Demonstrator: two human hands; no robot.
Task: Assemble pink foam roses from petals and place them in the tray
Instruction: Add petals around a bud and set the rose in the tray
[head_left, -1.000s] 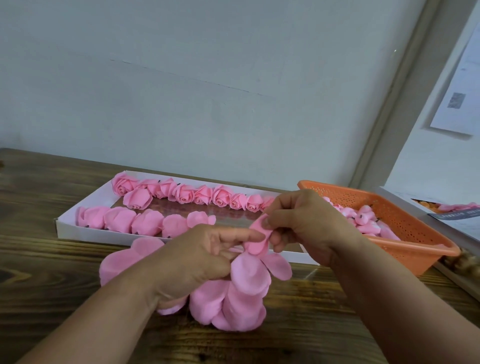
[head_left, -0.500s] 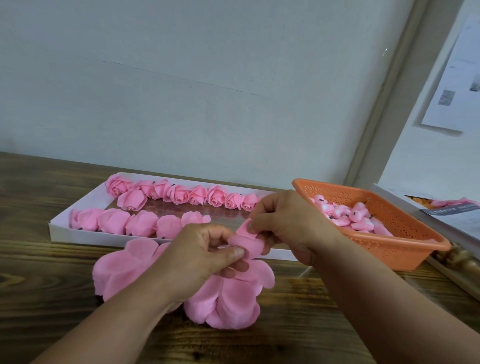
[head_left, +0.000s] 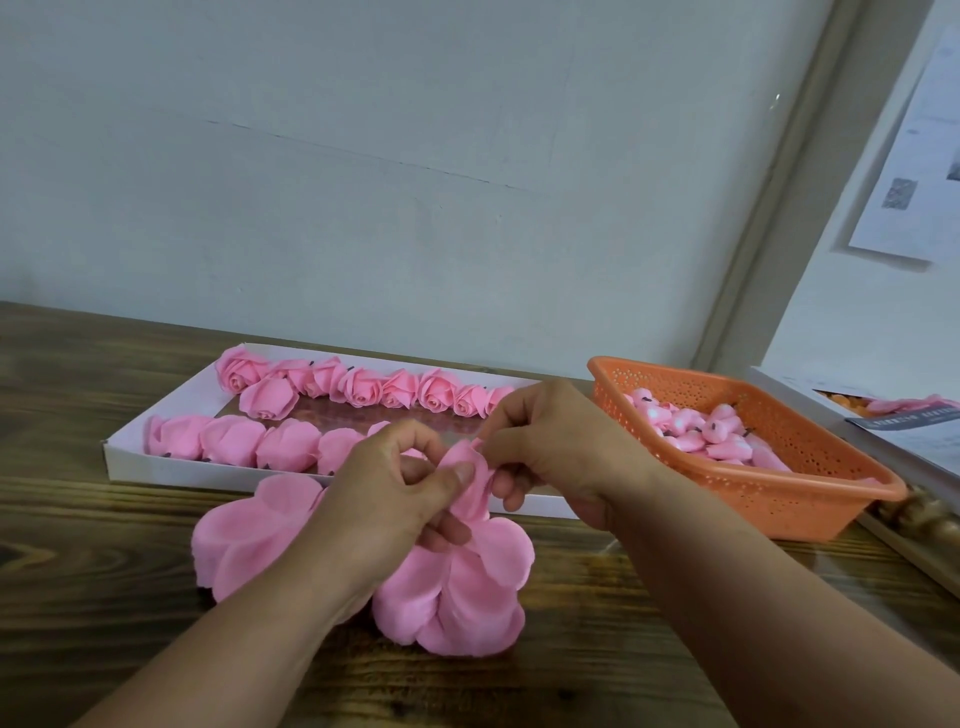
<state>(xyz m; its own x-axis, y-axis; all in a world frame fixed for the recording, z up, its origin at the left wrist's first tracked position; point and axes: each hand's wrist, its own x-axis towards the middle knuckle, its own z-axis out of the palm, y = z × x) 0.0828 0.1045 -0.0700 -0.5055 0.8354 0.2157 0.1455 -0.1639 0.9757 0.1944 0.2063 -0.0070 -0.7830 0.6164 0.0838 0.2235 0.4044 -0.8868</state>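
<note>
I see both hands pinching one pink petal, left hand and right hand, above loose petals on the tabletop, just before the tray of roses.

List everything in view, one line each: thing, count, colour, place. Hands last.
tray: one, white, on the table's far left.
finished roses: two rows, exact count unclear, pink, in the tray.
loose petals: a pile, pink, on the table in front of the tray.
petal being worked: one, pink, between both hands.
basket: one, orange, right of the tray.
rose buds: many, pale pink, in the basket.
table: one, dark wood.
paper: one sheet, white, on the right wall.
left hand: one, pinches the petal.
right hand: one, pinches the petal's top.
</note>
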